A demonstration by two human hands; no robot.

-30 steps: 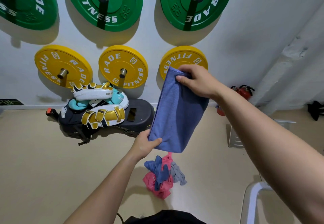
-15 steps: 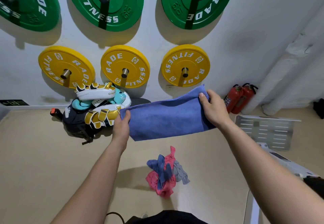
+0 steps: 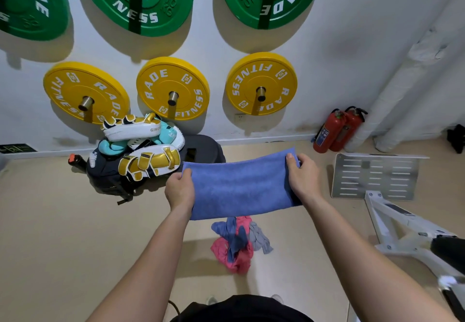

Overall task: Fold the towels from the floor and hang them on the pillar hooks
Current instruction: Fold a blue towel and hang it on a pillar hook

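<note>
Over the tan gym floor (image 3: pixel 63 221), a heap of pink, blue and grey towels (image 3: pixel 239 243) lies nearest, above it the left hand (image 3: pixel 179 190) and right hand (image 3: pixel 300 178) each curl their fingers round one end of a folded blue towel (image 3: pixel 239 185) held level, with boxing pads (image 3: pixel 141 145) and yellow plates (image 3: pixel 173 87) beyond.

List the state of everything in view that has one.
blue towel: stretched out, lifted off the floor
left hand: grips towel's left end
right hand: grips towel's right end
towel pile: crumpled on floor, unfolded
fire extinguishers: standing upright
</note>
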